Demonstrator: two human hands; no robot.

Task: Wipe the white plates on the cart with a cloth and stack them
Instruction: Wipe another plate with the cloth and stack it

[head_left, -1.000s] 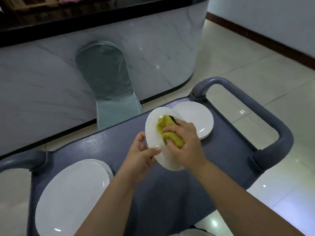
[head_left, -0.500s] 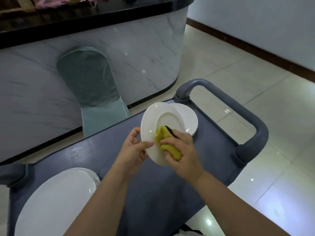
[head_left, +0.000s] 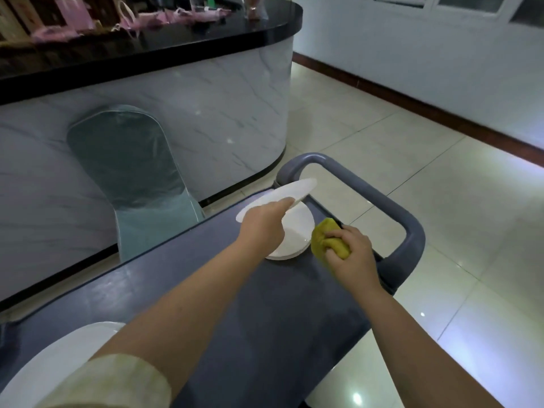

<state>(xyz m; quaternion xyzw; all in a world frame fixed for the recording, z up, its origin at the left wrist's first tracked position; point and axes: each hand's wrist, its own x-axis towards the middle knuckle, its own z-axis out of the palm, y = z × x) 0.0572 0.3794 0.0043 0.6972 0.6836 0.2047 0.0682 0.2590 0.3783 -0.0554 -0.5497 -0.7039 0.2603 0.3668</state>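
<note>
Since the earlier frames the yellow cloth (head_left: 323,234) has come off the plate and the two hands have parted, with the plate swung from upright to nearly flat.

At the lower left of the frame a large white plate (head_left: 59,363) lies on the grey cart (head_left: 294,304), partly behind a pale sleeve (head_left: 112,384). Above it, at centre left, a plastic-wrapped chair back (head_left: 126,172) stands against the marble-fronted bench (head_left: 206,119) with its black top.

Right of centre the left grip (head_left: 262,228) holds the wiped plate (head_left: 294,189) by its near rim, thumb laid along the top. The fingers beneath are hidden, so they probably curl under it. The plate juts past the grip toward the upper right, slightly tilted. It sits above the stack of plates (head_left: 297,231) lying on the cart's far end, and seems not to touch it.

Just right of the stack, the right grip (head_left: 356,257) is closed round the bunched cloth, which pokes out toward the upper left of the fist, close to the stack's rim. Beyond it the cart's handle (head_left: 412,231) curves over the tiled floor (head_left: 441,172).
</note>
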